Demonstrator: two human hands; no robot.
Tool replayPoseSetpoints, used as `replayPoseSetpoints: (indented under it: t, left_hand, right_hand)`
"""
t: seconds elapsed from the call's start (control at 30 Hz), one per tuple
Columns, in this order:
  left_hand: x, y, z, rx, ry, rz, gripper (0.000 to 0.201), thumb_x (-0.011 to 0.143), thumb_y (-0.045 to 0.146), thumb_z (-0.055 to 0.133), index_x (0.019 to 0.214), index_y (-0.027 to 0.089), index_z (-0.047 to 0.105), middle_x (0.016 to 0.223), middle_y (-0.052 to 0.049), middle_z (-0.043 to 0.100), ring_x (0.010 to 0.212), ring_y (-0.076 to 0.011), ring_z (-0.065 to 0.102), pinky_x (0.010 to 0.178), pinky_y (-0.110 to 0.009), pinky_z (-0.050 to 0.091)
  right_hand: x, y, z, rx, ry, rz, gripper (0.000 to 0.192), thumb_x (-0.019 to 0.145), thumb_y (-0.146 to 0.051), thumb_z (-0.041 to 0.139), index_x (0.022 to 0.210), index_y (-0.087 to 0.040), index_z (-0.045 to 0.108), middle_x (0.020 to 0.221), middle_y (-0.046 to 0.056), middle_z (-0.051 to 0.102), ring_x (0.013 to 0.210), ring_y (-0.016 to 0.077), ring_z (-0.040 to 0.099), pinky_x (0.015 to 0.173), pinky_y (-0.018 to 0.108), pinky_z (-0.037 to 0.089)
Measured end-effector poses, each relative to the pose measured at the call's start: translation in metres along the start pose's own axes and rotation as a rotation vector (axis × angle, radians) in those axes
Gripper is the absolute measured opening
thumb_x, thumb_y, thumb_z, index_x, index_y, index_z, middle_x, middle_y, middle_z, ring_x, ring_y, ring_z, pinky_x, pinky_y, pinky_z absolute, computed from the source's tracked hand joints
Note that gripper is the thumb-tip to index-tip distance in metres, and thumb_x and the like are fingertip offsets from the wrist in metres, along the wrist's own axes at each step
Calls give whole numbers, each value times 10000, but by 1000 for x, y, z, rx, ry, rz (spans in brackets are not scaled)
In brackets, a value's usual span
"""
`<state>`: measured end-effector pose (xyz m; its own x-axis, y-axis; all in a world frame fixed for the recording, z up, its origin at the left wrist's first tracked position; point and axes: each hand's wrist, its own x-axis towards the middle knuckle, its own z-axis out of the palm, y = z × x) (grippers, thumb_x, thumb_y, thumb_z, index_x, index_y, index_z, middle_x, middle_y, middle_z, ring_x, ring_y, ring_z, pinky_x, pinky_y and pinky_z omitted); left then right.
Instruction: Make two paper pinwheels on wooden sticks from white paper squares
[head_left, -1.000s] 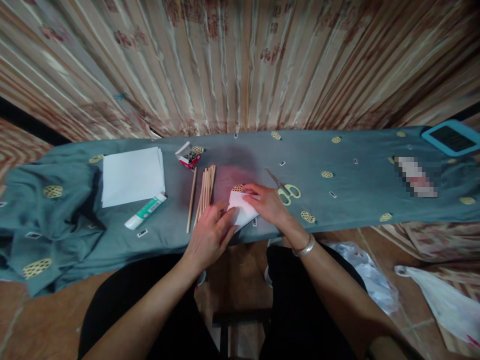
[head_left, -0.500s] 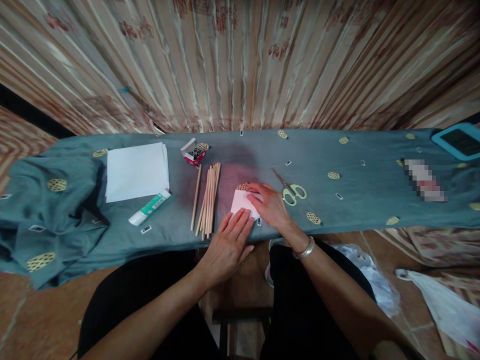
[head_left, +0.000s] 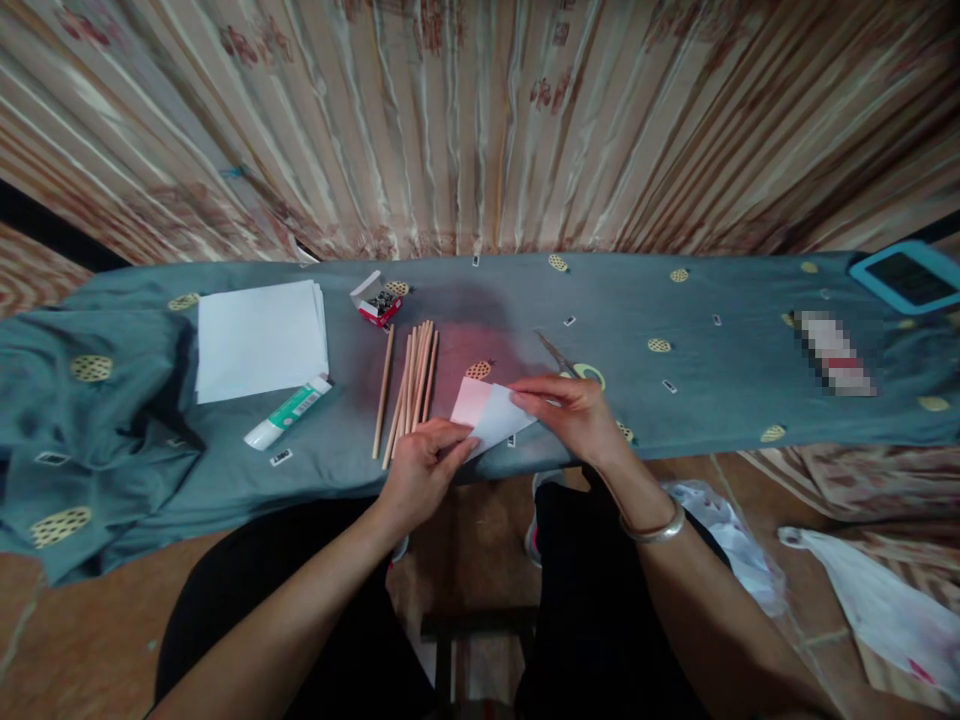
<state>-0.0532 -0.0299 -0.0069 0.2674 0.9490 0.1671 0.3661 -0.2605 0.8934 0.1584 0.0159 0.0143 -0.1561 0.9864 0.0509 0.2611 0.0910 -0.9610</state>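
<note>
A small folded sheet of white paper point(head_left: 491, 413), thin and creased, pink where light falls on its far left corner, lies at the near edge of the table point(head_left: 720, 390), which is draped in a soft grey-green cloth with woven yellow ovals. The left hand point(head_left: 421, 470) curls palm-down and pinches the sheet's near left corner between thumb and fingers. The right hand point(head_left: 574, 415), wrist bent inward, grips the sheet's right edge with fingertips together. Just left lies a bundle of slim round wooden sticks point(head_left: 411, 385). Yellow-handled metal scissors point(head_left: 574, 366) peek out beyond the right hand.
</note>
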Motion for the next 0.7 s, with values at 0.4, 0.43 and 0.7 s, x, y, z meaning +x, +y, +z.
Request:
replayPoseSetpoints:
  t: [0.4,0.43,0.7]
  left_hand:
    - [15,5,-9,-20,69,21,195,872,290,604,871,180,764,762,-50,712,728,-161,634,694,-265,495]
    - [16,5,-9,-23,77,2,200,865,304,612,872,176,765,761,-52,712,723,-162,634,691,-265,498]
    - [17,11,-11,-45,110,-36,168,810,262,678,925,174,764,837,-55,726,766,-162,643,727,-263,509]
  right_hand:
    - [-5,-12,-29,-14,-190,76,251,758,-420,682,763,-182,761,676,1,669,606,108,528,554,230,402]
    - [-5,-12,-28,-6,-174,80,258,749,-427,687,747,-178,756,660,-2,657,595,105,515,538,227,387]
    - [-2,-9,-29,87,-86,106,254,658,-433,763,663,-180,741,602,-9,622,556,94,488,503,227,345]
